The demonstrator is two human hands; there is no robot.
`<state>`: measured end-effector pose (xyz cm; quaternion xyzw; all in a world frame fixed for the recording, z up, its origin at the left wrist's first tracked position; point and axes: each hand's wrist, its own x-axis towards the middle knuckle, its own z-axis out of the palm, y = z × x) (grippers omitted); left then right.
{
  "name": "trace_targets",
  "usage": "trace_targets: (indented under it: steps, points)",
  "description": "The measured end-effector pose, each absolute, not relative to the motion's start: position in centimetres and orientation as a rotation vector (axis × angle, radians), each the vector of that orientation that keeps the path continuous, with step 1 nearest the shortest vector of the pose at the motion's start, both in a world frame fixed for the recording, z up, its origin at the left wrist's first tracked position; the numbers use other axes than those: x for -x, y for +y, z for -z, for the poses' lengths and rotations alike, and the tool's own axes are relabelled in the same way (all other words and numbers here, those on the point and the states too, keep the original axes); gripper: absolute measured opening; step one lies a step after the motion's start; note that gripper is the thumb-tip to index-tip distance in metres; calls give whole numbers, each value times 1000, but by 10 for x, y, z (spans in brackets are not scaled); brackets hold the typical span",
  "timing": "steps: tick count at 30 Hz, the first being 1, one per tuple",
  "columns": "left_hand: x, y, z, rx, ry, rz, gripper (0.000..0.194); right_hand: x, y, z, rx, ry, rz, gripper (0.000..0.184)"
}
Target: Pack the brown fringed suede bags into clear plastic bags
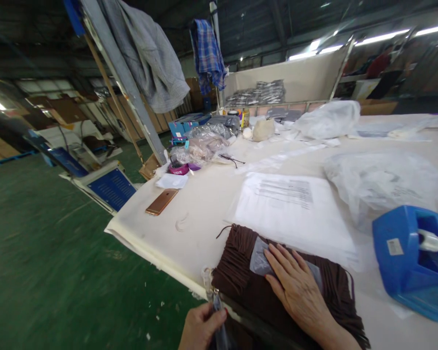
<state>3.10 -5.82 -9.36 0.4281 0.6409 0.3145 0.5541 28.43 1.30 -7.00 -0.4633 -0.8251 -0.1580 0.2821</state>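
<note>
A dark brown fringed item, seemingly a bag, lies at the table's front edge with a grey plastic sheet on top. My right hand rests flat on it, fingers stretched over the sheet and covering part of it. Just below the left corner of the brown item, my left hand pinches a narrow strip wrapped in clear plastic. A small metal fitting shows at the strip's upper end. The lower part of the strip runs out of view.
A white plastic bag lies flat behind the brown item. To the right stands a blue tape dispenser-like holder beside crumpled clear plastic. A phone and a purple tape roll lie at left. A metal post rises beyond the table edge.
</note>
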Motion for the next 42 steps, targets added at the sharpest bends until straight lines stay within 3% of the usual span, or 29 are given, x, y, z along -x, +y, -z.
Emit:
trace_targets:
  steps: [4,8,10,22,26,31,36,42]
  points:
    - [-22,-60,93,-943,1543,-673,58,-284,14,73,1229,-2199,437,45]
    - [-37,-57,96,-416,1224,-648,27,-285,15,74,1210,-2192,476,44]
    - [-47,-56,99,-111,1121,-768,21,-286,15,74,1197,-2194,503,43]
    - [-56,-46,94,506,996,-1200,49,-285,16,71,1151,-2186,537,43]
    - [-50,-42,83,463,1140,-1378,42,-286,15,70,1141,-2178,534,42]
    - [-34,-49,81,140,1198,-1311,35,-288,15,73,1147,-2191,507,44]
    - [-39,-55,88,-295,1407,-1394,60,-288,17,74,1129,-2188,491,44]
    - [-61,-47,98,-417,1645,-1423,49,-288,18,75,1111,-2184,489,43]
